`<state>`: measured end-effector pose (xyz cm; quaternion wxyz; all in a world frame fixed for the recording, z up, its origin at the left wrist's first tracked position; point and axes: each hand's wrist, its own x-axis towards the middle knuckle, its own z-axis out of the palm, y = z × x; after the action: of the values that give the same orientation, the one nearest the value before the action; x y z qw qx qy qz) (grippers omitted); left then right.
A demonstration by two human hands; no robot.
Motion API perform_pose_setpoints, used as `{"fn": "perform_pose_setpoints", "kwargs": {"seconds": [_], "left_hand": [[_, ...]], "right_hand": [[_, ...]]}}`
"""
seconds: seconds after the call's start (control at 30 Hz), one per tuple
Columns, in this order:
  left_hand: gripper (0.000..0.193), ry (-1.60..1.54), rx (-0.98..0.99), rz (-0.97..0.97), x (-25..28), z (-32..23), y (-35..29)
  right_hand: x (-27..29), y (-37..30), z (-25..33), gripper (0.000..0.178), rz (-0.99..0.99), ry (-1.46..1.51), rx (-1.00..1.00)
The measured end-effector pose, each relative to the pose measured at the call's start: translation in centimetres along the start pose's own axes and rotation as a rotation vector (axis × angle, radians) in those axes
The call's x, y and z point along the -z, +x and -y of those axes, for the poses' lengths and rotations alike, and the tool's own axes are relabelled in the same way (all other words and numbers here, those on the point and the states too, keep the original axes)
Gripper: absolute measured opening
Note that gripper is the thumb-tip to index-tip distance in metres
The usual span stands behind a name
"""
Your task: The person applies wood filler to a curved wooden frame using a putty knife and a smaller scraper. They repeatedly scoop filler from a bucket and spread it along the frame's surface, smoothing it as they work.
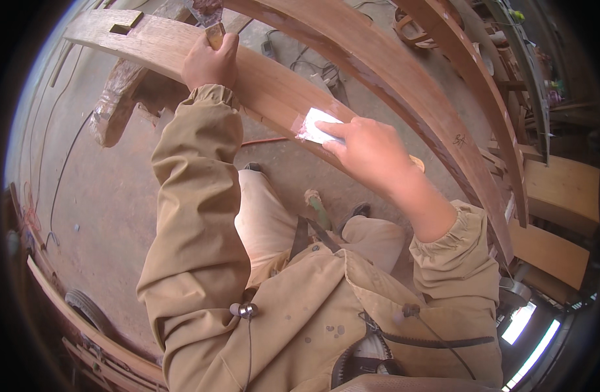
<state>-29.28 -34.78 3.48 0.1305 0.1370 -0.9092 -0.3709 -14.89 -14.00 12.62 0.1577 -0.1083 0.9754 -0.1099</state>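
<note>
My left hand (210,62) is closed round the wooden handle of a putty knife (215,34), whose blade carries a lump of pinkish filler (207,6). A curved wooden beam (274,85) runs under both hands, with a rectangular notch (125,26) near its far left end. Closed as well, my right hand (377,151) grips a second putty knife (317,124), the index finger laid along its bright blade. That blade lies flat against the beam's face, over a smear of pink filler (299,126). Most of its handle is hidden by the hand.
More curved wooden beams (378,72) rise on the right, close beyond my right hand. A rough log (117,104) lies under the beam's left part. Cables (68,153) cross the floor at left, near a tyre (87,310). Wooden boxes (561,193) stand at far right.
</note>
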Motion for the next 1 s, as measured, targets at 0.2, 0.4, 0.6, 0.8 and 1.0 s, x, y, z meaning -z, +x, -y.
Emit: {"fn": "perform_pose_setpoints", "kwargs": {"seconds": [0.2,0.4,0.6,0.8,1.0], "left_hand": [[0.042,-0.013,0.031,-0.004,-0.2,-0.2,-0.1],[0.043,0.049,-0.042,-0.008,-0.8,1.0,0.5],[0.043,0.016,0.036,0.005,0.0,-0.3,0.0],[0.043,-0.001,0.016,0.011,-0.1,-0.1,0.0],[0.042,0.028,-0.01,-0.013,-0.7,0.5,0.2]], "right_hand": [[1.7,1.4,0.5,0.027,0.019,0.006,0.009],[2.1,2.1,0.9,0.03,0.283,-0.216,-0.026],[3.1,2.7,-1.0,0.029,0.081,0.004,-0.179],[0.6,3.3,-0.6,0.032,0.049,0.001,-0.139],[0.7,2.6,-2.7,0.033,0.108,-0.01,-0.096]]}}
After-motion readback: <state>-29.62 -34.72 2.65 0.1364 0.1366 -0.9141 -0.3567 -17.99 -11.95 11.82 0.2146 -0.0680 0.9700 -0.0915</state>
